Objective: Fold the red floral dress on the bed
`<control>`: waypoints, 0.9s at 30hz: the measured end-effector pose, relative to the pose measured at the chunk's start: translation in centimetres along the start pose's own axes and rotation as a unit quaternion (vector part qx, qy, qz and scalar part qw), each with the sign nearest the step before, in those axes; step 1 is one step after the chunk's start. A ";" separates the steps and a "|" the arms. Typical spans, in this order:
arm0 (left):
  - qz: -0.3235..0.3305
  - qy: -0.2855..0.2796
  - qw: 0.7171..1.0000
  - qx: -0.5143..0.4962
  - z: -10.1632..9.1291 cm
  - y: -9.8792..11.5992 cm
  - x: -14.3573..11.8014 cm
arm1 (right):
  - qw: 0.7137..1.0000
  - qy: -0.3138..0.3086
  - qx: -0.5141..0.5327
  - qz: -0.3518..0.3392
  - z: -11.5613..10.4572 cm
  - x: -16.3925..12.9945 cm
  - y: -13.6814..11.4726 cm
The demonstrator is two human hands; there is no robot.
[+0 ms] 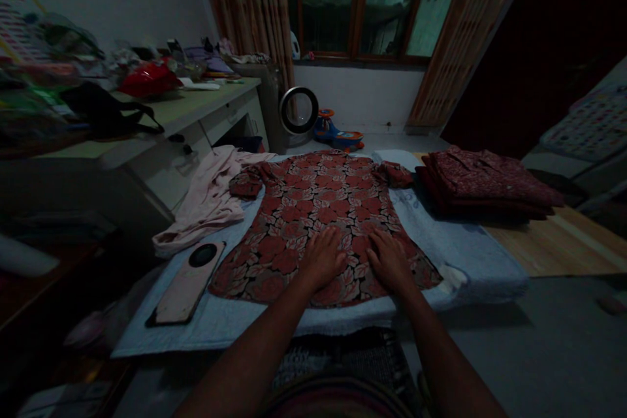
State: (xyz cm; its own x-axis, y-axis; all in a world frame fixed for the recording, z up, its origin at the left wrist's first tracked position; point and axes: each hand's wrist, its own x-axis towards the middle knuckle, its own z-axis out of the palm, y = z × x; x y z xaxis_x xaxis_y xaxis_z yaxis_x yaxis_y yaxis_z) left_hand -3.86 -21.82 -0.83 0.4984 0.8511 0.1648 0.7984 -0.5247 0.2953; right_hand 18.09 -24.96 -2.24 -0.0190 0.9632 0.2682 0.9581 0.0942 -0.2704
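A red and black floral short-sleeved top (323, 199) lies spread flat, its sleeves out to both sides and its hem toward me. My left hand (323, 256) rests flat on its lower middle, fingers stretched forward. Just to the right, my right hand (389, 260) also presses flat on the fabric with its fingers out. Neither hand grips anything. Under the top is a light blue cloth (470, 261) covering the table. To the left of the hem lies a pale pink phone (181, 290) with a dark round camera.
A crumpled pink garment (210, 196) lies at the left edge. Folded dark red clothes (490, 179) are stacked on the right, beside bare wood (563, 241). A cluttered white desk (230, 101) stands at the left. Beyond the table are a round-framed appliance (284, 121) and a blue ride-on toy (333, 134).
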 end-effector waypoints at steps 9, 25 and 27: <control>0.002 0.000 1.000 0.011 -0.1 0.0 -0.1 | 1.000 -0.011 0.006 0.010 -0.4 -0.2 -0.2; 0.007 0.002 1.000 0.029 0.0 0.1 0.0 | 0.997 -0.064 0.005 -0.038 0.0 0.6 -3.3; 0.005 0.000 1.000 0.029 -0.1 0.1 0.0 | 0.998 -0.061 -0.002 -0.026 -0.5 0.6 -1.6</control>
State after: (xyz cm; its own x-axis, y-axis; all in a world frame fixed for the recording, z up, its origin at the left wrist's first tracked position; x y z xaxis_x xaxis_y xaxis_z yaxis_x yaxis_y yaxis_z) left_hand -3.81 -21.84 -0.73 0.5068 0.8455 0.1680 0.8115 -0.5337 0.2382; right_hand 16.69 -24.68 -1.22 -0.1030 0.9804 0.1680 0.9562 0.1441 -0.2548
